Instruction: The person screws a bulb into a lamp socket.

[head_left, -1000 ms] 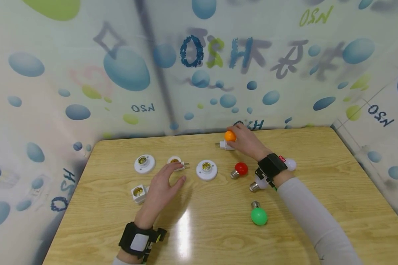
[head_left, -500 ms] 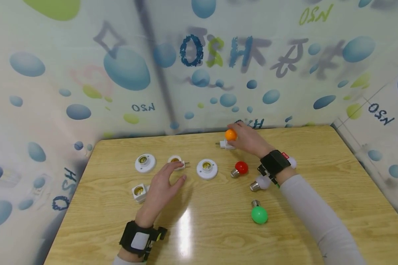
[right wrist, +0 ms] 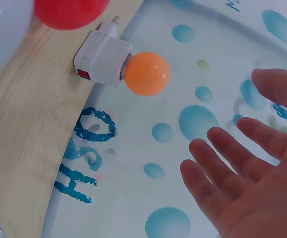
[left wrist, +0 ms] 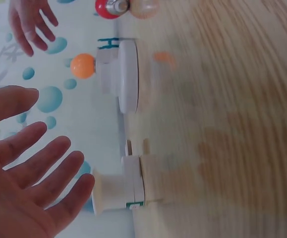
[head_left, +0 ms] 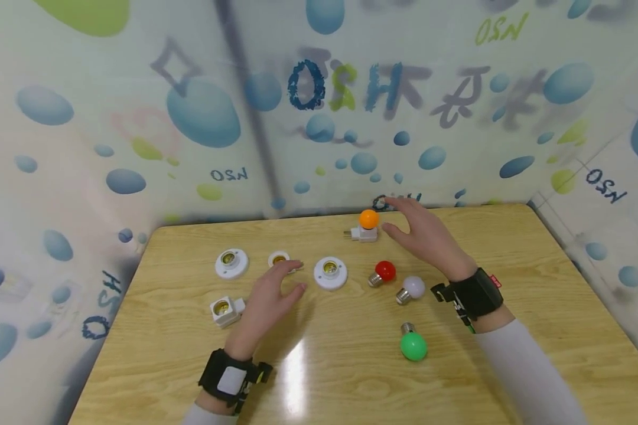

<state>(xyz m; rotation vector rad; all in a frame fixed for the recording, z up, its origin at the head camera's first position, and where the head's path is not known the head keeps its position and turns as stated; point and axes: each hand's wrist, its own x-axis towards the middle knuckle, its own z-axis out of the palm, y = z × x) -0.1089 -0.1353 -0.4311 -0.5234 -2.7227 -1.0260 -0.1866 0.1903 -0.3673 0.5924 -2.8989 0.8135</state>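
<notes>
An orange light bulb [head_left: 369, 219] stands upright in a white plug-in lamp socket [head_left: 368, 234] near the table's back edge. Just right of it, my right hand [head_left: 427, 239] is raised with fingers spread and holds nothing; the right wrist view shows a gap between the fingers and the bulb [right wrist: 147, 73]. My left hand [head_left: 270, 304] hovers with relaxed, empty fingers. Its fingertips partly cover a small plug-in socket [head_left: 279, 257]. A square plug-in socket [head_left: 224, 311] lies to its left, and a round white lamp holder [head_left: 330, 273] to its right.
Another round lamp holder [head_left: 231, 264] sits at the back left. Red [head_left: 386, 271], white [head_left: 414, 287] and green bulbs [head_left: 413, 346] lie loose on the wooden table [head_left: 351, 378], left of my right forearm. A patterned curtain [head_left: 191, 177] hangs directly behind the table.
My right hand has let go of the orange bulb and drawn back to the right, its fingers opening. The bulb stays in its socket. My left hand has shifted only slightly.
</notes>
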